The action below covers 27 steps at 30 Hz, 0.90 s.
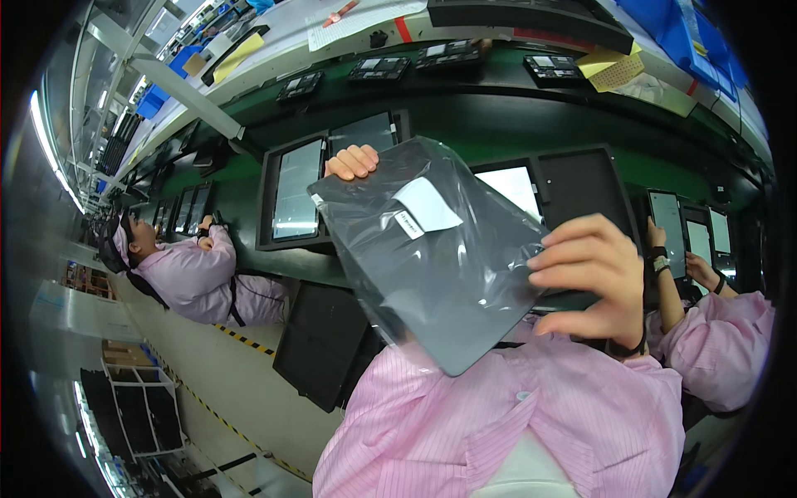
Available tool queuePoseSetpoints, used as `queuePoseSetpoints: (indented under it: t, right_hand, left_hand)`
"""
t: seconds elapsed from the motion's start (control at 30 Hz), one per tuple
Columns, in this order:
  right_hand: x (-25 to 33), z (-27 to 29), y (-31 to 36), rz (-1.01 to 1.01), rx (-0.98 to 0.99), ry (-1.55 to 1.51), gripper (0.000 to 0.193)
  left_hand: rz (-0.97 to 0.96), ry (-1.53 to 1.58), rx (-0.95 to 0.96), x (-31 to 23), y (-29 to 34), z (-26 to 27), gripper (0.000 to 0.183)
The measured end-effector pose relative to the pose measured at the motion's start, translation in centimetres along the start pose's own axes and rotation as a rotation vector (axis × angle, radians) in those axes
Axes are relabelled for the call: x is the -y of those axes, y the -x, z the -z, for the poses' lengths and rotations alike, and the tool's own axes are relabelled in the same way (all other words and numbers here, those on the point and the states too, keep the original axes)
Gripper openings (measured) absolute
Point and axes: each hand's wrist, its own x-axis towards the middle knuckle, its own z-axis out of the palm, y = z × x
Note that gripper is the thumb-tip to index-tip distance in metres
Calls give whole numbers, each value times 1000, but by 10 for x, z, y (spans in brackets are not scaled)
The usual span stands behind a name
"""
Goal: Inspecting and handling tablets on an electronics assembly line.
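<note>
A dark grey flat panel (pixel 374 241), tablet-shaped with rounded corners, is tilted in front of my chest inside a loose clear plastic bag (pixel 490 241). A white paper tab (pixel 427 204) and a small printed label lie on its face. My left hand (pixel 353 162) grips its far left edge, fingers curled over the top and the thumb hidden behind. At the bag's right end, my right hand (pixel 594 274) has its fingers and thumb apart. Its fingertips are close to the crinkled plastic; whether they touch it I cannot tell.
Black trays with flat screens (pixel 297 191) lie on the green bench beyond the bag, and another black tray (pixel 320 340) is at lower left. Several open devices (pixel 379 69) line the far ledge. One co-worker (pixel 191 266) sits left; another's hands (pixel 660 236) work at right.
</note>
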Motion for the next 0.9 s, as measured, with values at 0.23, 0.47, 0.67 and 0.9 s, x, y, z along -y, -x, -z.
queuePoseSetpoints:
  t: [0.23, 0.47, 0.67, 0.9]
  right_hand:
    - [26, -27, 2, 75, -11, 149, 29]
    - [-10, -25, -10, -15, -343, 193, 24]
    - [-25, 14, -23, 421, -189, 440, 40]
    - [-32, -17, 16, 965, -195, 401, 16]
  left_hand:
    - [36, -151, 36, -18, -16, -24, 37]
    - [80, -107, -56, -11, -25, -49, 54]
    - [63, -112, 6, -3, -35, -63, 58]
    - [21, -135, 26, -17, -39, -58, 54]
